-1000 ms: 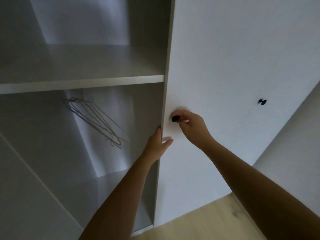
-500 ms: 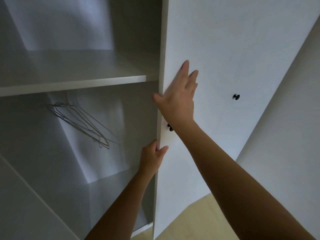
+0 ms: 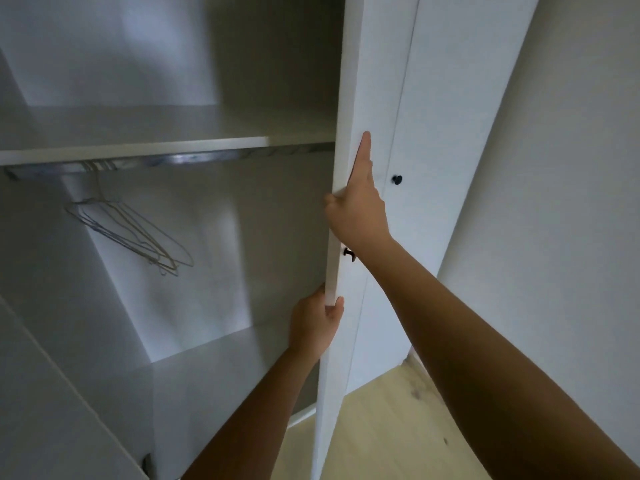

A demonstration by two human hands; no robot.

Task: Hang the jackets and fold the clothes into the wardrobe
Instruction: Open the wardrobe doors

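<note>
Person is standing at the wardrobe (image 3: 194, 306), which is filling the left and middle of the view w/ its inside showing. Its door (image 3: 370, 98) is standing nearly edge-on to the camera, free edge facing the person.

L hand (image 3: 313, 323) is gripping that free edge low down, w/ the thumb lying on the front face and the fingers curling round behind the edge, mostly hidden. R hand (image 3: 358, 211) is pressing on the front face higher up, fingers straight, close together and pointing up, thumb sitting at the edge. The two hands are working the same door, well apart vertically.

A black knob (image 3: 349, 253) is poking out just under the R wrist. A 2nd knob (image 3: 397, 179) is showing on the next panel (image 3: 450, 168), just right of the R hand.

Inside, a shelf (image 3: 138, 147) is running across the upper part, w/ a metal rail (image 3: 166, 160) just beneath it. A bunch of wire hangers (image 3: 131, 237) is hanging from the rail at the left, tilting down to the right. Wood floor (image 3: 381, 427) is showing btm right and a wall (image 3: 561, 202) is taking up the far right.
</note>
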